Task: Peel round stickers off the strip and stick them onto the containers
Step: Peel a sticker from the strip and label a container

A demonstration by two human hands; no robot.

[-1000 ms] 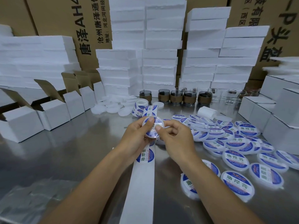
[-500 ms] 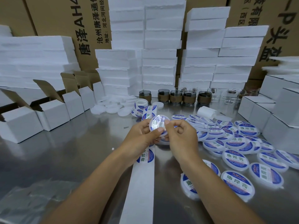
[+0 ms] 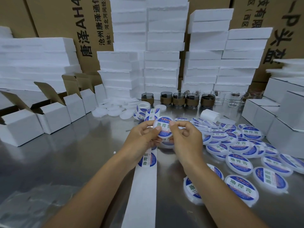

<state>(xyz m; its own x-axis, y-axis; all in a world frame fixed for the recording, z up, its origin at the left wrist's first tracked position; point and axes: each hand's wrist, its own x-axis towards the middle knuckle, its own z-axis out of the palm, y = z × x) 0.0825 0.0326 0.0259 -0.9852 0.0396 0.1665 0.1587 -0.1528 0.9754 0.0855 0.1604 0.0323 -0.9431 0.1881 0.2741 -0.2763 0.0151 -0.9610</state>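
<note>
Container [image 3: 163, 129] held off the surface [image 3: 82, 153], sticker [image 3: 165, 125] up, likely for rubbing it flat. Left hand [image 3: 143, 137] and right hand [image 3: 189, 139] fingers both pinch its edge.

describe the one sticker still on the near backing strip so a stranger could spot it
A long white backing strip runs up the middle of the steel table. Just under the left hand, one round blue-and-white sticker sits on it. Unlike the labelled containers scattered to the right, it lies flat on paper with no plastic rim.
</note>
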